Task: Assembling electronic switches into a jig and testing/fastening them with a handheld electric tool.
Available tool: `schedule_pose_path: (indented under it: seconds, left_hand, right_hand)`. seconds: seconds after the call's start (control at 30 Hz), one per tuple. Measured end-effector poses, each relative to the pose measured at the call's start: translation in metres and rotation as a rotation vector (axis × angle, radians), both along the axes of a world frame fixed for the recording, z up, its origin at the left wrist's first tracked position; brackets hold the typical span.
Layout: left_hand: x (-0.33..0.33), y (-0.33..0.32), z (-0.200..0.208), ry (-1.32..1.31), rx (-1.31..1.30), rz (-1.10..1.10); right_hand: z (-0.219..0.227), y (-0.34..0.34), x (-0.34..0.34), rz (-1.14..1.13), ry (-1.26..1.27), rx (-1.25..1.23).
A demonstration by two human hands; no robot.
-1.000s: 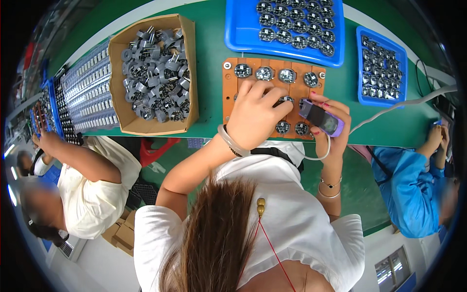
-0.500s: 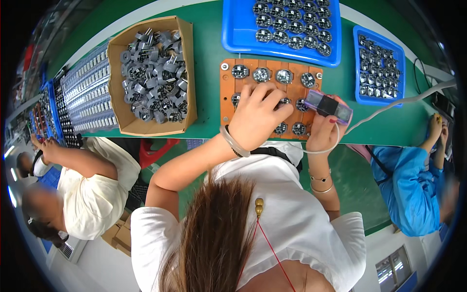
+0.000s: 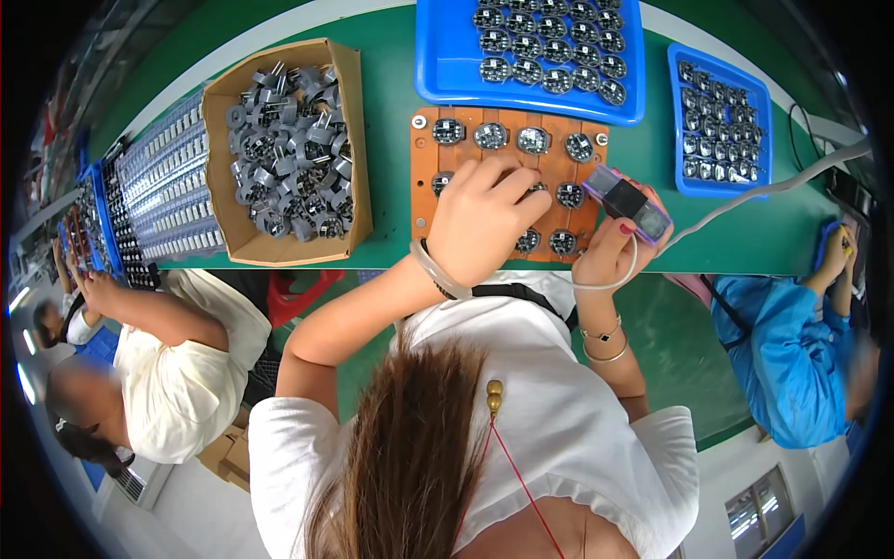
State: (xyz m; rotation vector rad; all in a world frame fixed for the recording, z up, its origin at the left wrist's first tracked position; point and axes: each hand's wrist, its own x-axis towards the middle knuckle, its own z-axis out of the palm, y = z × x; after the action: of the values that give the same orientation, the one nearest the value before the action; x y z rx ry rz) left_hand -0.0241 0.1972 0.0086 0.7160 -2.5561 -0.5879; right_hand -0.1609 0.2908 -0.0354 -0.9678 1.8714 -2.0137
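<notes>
An orange-brown fixture board [image 3: 424, 207] lies at the table's front edge, with round circuit modules [image 3: 533, 141] set in rows on it. Bent over its middle, my left hand [image 3: 480, 219] has its fingers curled down among the modules. Its fingertips are partly hidden, so what they pinch cannot be made out. At the board's right edge, my right hand [image 3: 610, 261] is wrapped round a small purple see-through handheld device [image 3: 626, 203] with a black band. A pale cable loops down from the device past my wrist. The device's left end hangs over the board's right side.
Left of the board stands a cardboard box [image 3: 361, 186] full of grey pronged parts. Behind the board is a blue tray [image 3: 438, 88] of round modules, with a smaller blue tray [image 3: 677, 121] on the right. Clear strips [image 3: 168, 182] lie far left. Two people sit at either side.
The whole view has shifted slightly, so the board and trays sit a little further left. Both hands keep nearly the same places at the board, with the device still in my right hand.
</notes>
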Motion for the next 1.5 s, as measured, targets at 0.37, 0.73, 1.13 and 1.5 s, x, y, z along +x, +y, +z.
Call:
schedule_pose_path:
  seconds: [0.37, 0.73, 1.13, 1.5]
  left_hand:
    - [0.000, -0.013, -0.004, 0.069, -0.011, 0.001]
    - [0.003, -0.023, 0.000, 0.042, -0.065, -0.176]
    - [0.014, -0.031, 0.027, 0.157, 0.200, -0.105]
    - [0.005, -0.021, 0.033, 0.220, 0.213, -0.196]
  right_hand:
    - [0.004, -0.010, 0.008, -0.059, 0.080, 0.057]
    - [0.002, -0.010, 0.008, -0.091, 0.139, 0.094]
    - [0.019, -0.004, -0.009, 0.232, 0.084, 0.026]
    - [0.042, -0.002, -0.026, 0.580, 0.342, 0.075]
